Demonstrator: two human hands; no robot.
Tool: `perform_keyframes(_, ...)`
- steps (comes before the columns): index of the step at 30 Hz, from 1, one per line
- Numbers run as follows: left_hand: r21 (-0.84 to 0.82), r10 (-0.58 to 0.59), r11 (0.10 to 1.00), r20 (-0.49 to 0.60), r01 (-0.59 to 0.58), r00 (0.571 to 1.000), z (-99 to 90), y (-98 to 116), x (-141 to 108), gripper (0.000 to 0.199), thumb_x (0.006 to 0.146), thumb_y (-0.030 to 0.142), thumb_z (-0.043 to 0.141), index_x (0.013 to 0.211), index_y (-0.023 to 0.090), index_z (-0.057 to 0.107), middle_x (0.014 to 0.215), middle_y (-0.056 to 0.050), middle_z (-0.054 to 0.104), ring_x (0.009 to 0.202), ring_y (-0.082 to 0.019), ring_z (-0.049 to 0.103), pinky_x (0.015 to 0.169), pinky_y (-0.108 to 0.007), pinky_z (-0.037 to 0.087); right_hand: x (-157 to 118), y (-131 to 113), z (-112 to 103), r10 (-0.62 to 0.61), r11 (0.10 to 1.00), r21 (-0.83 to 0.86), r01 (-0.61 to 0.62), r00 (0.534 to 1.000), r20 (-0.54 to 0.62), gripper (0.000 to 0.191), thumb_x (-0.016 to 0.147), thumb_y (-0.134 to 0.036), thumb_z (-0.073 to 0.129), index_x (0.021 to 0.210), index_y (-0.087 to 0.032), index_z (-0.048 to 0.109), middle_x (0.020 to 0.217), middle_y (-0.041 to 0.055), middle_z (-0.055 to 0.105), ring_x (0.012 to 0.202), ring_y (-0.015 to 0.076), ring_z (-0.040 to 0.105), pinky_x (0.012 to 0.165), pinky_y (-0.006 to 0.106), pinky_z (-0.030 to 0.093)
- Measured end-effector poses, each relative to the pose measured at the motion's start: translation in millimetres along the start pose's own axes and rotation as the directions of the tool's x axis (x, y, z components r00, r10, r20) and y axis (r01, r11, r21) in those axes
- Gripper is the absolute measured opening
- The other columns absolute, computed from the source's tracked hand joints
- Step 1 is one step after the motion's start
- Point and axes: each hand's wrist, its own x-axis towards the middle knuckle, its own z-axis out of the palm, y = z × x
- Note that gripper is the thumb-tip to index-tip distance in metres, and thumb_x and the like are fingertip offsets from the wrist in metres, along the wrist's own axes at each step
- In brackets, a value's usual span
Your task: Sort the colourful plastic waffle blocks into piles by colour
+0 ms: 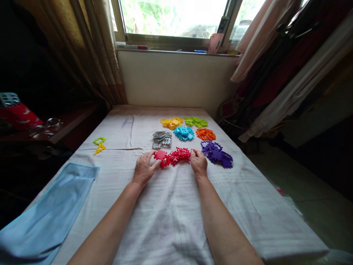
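Note:
A pile of red plastic interlocking pieces point(179, 156) lies on the cloth-covered bed, with toothed edges showing. My left hand point(143, 166) is at its left end, thumb and fingers curved around the edge of a rounded red interlocking piece point(161, 156). At the right end, my right hand point(199, 162) is closed, its fingertips pressed together against the pile; what they pinch is hidden. Just right of that hand lies a heap of purple pieces point(217, 154). Behind the red pile sit grey pieces point(162, 139) and light blue pieces point(184, 133).
Farther back are yellow point(171, 123), lime green point(195, 122) and orange pieces point(205, 134). Two small pieces, one green point(99, 140), one yellow point(99, 148), lie at left. A light blue cloth point(55, 209) covers the near left edge. Clothes point(264, 84) hang at right.

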Motion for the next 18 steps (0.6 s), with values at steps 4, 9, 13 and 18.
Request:
perform_keyframes(4, 0.035, 0.044, 0.998, 0.021, -0.045, 0.999, -14.9, -4, -9, 0.054, 0.088, 0.049, 0.058, 0.134, 0.021, 0.053, 0.136, -0.012, 0.062, 0.127, -0.026, 0.056, 0.110, -0.044, 0.041, 0, 2, -1, -0.005, 1.000, -0.008, 0.005, 1.000, 0.007, 0.044, 0.084, -0.047, 0.043, 0.092, -0.018, 0.075, 0.093, 0.0109, 0.073, 0.080, 0.0203, 0.064, 0.073, 0.031, 0.049)
perform_keyframes(9, 0.429, -0.212, 0.871, -0.108, 0.238, 0.971, -92.9, -77, -56, 0.056, 0.084, 0.046, 0.056, 0.130, 0.014, 0.056, 0.142, -0.022, 0.053, 0.133, -0.038, 0.047, 0.109, -0.054, 0.038, 2, 7, 1, -0.019, 1.000, -0.013, 0.019, 1.000, -0.013, 0.045, 0.084, -0.049, 0.043, 0.090, -0.018, 0.075, 0.094, 0.0116, 0.073, 0.081, 0.0217, 0.064, 0.074, 0.032, 0.049)
perform_keyframes(13, 0.610, -0.427, 0.689, -0.094, 0.391, 0.899, -147.9, -121, -99, 0.052, 0.084, 0.049, 0.050, 0.117, 0.012, 0.064, 0.123, -0.024, 0.063, 0.110, -0.041, 0.060, 0.090, -0.053, 0.049, 2, 7, 3, 0.003, 1.000, -0.005, -0.003, 1.000, -0.024, 0.047, 0.083, -0.050, 0.043, 0.090, -0.018, 0.076, 0.093, 0.0128, 0.074, 0.082, 0.0235, 0.064, 0.076, 0.034, 0.049)
perform_keyframes(18, 0.573, -0.398, 0.742, -0.041, 0.348, 0.916, -164.5, -116, -107, 0.035, 0.088, 0.038, 0.042, 0.099, 0.019, 0.070, 0.101, -0.014, 0.071, 0.096, -0.031, 0.066, 0.086, -0.042, 0.052, 0, 5, 2, 0.001, 1.000, 0.005, -0.001, 1.000, -0.025, 0.047, 0.081, -0.050, 0.042, 0.088, -0.017, 0.075, 0.093, 0.0139, 0.073, 0.084, 0.0247, 0.064, 0.079, 0.035, 0.048)
